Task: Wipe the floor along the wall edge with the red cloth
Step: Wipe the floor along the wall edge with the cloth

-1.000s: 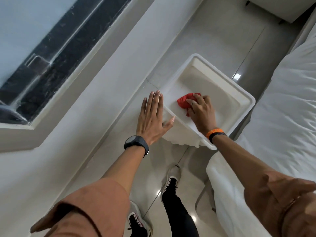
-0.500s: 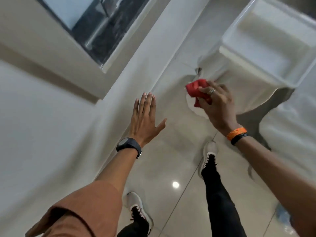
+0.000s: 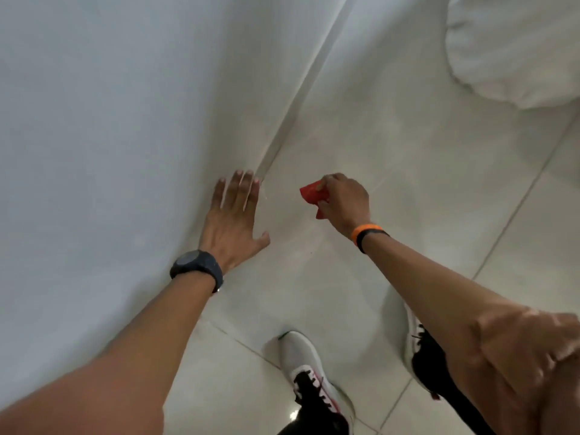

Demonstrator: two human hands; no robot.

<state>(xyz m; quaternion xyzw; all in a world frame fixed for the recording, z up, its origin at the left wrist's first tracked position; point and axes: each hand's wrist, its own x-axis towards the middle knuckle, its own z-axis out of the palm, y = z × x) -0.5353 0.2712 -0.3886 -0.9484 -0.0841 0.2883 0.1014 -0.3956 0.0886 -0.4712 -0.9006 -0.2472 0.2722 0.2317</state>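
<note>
A small red cloth (image 3: 310, 194) is bunched in my right hand (image 3: 343, 202), which hovers low over the pale tiled floor (image 3: 392, 171), a short way right of the wall edge (image 3: 276, 146). Most of the cloth is hidden under my fingers. My left hand (image 3: 233, 218) is spread flat with fingers apart and holds nothing; its fingertips reach the foot of the white wall (image 3: 110, 136), right at the skirting line. I cannot tell whether the cloth touches the floor.
A white rounded base of a piece of furniture (image 3: 514, 54) sits at the top right. My two feet in white and black shoes (image 3: 310, 375) stand on the tiles below my hands. Grout lines cross the floor.
My right hand has carried the red cloth out of the white tray and down toward the floor near the wall. My view has dropped; the tray and window have left the frame.
</note>
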